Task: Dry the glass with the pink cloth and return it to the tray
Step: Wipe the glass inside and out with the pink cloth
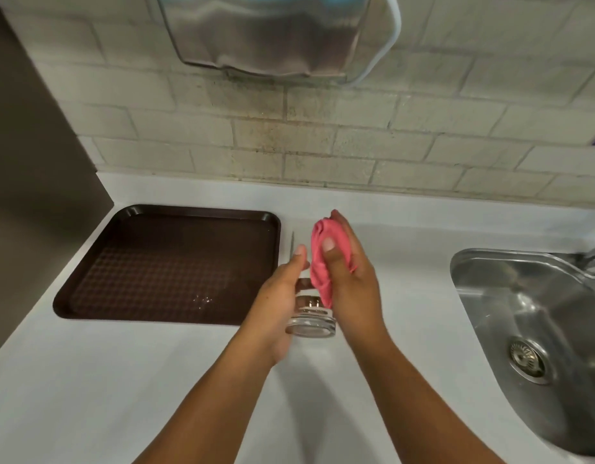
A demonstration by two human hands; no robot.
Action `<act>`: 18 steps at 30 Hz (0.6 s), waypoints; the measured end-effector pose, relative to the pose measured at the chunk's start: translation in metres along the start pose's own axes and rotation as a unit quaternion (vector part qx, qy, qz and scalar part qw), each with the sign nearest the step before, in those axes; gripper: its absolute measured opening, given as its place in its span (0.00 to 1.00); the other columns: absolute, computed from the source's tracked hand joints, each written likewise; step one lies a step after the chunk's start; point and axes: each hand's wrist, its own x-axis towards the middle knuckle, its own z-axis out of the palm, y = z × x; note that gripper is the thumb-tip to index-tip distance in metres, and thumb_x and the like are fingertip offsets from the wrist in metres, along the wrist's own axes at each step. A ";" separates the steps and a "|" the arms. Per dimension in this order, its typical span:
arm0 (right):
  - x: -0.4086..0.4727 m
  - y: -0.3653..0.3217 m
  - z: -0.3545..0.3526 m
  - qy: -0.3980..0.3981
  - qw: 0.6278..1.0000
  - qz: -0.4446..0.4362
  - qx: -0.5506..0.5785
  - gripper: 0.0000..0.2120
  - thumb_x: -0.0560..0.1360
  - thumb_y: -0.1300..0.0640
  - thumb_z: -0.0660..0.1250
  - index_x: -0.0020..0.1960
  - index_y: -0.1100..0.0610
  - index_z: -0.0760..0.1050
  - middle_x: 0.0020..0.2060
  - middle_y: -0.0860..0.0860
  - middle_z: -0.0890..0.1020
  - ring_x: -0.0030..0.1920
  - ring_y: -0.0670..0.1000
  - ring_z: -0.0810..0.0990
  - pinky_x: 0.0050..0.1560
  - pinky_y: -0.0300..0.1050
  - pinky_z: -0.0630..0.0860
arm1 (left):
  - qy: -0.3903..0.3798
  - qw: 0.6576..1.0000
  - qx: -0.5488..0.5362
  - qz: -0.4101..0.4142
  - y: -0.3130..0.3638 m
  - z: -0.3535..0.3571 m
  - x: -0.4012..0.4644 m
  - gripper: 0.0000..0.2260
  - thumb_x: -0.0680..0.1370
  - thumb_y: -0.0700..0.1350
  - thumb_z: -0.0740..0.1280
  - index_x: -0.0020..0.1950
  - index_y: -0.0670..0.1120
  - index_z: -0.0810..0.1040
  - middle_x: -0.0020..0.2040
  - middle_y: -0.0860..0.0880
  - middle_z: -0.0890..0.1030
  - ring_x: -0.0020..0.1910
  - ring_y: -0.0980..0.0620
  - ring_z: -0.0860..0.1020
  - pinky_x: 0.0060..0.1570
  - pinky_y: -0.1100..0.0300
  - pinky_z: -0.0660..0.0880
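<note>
You hold a clear, thick-based drinking glass tipped on its side above the white countertop, heavy base toward you, mouth pointing away toward the wall. Its walls are see-through and hard to trace; only the base ring and a few glints read clearly. Your left hand curls round the glass from the left, thumb lying along its upper side. Your right hand pinches a crumpled pink cloth between thumb and fingers, pressing it against the right side and mouth end of the glass. The cloth and your right palm hide most of the rim, and you cannot tell whether cloth goes inside. The glass sits between both hands, just right of the dark brown textured plastic tray, not touching it. A few water drops show on the tray. A stainless steel sink lies well to the right, partly cut off by the edge.
</note>
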 end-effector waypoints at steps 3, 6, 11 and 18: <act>-0.039 0.003 0.008 -0.043 0.997 0.001 -0.057 0.27 0.80 0.34 0.55 0.78 0.30 0.55 0.77 0.40 0.69 0.72 0.44 0.74 0.69 0.45 0.76 | 0.014 0.999 -0.031 -0.007 0.009 -0.006 0.006 0.24 0.80 0.66 0.67 0.59 0.49 0.89 0.56 0.42 0.90 0.53 0.42 0.89 0.53 0.46 0.85; -0.050 -0.002 0.015 -0.072 0.981 -0.075 -0.162 0.26 0.84 0.43 0.53 0.81 0.38 0.55 0.82 0.38 0.55 0.81 0.42 0.55 0.79 0.52 0.62 | -0.022 0.997 -0.080 -0.003 0.003 -0.010 0.008 0.22 0.84 0.62 0.63 0.53 0.51 0.92 0.58 0.44 0.90 0.55 0.48 0.89 0.57 0.52 0.82; -0.006 -0.023 0.013 -0.088 0.962 -0.090 -0.242 0.24 0.85 0.51 0.55 0.81 0.40 0.57 0.82 0.42 0.52 0.81 0.45 0.53 0.78 0.42 0.57 | -0.037 0.997 0.009 0.068 -0.002 -0.008 -0.002 0.16 0.83 0.60 0.61 0.55 0.62 0.89 0.55 0.49 0.90 0.51 0.53 0.89 0.44 0.59 0.85; 0.007 -0.014 -0.004 0.022 0.995 0.099 -0.013 0.21 0.84 0.38 0.52 0.55 0.45 0.82 0.44 0.48 0.89 0.45 0.49 0.88 0.47 0.49 0.85 | -0.011 0.987 0.091 0.133 0.010 -0.007 -0.010 0.26 0.79 0.68 0.64 0.67 0.51 0.81 0.58 0.45 0.88 0.58 0.45 0.87 0.65 0.42 0.81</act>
